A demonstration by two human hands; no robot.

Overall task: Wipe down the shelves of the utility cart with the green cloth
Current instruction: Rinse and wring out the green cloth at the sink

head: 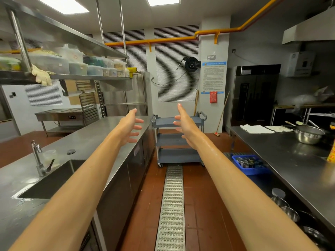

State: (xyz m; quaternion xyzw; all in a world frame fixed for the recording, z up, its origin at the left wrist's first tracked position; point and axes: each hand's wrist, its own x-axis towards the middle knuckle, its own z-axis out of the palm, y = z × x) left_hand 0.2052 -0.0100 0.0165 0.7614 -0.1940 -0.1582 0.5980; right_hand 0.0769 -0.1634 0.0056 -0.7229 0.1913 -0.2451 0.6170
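Note:
A grey three-shelf utility cart (176, 155) on castors stands at the far end of the aisle, over the floor drain. Both my arms are stretched out toward it. My left hand (129, 126) hovers above the end of the steel counter, fingers spread, holding nothing. My right hand (184, 124) is raised in front of the cart's upper shelves, fingers straight, holding nothing, and hides part of them. No green cloth is in view.
A steel counter with a sink (52, 180) and tap (37, 156) runs along the left. On the right, another steel counter (282, 153) carries bowls and white cloths. A blue crate (249, 164) sits on the floor beside it. A metal drain grate (172, 205) runs down the aisle.

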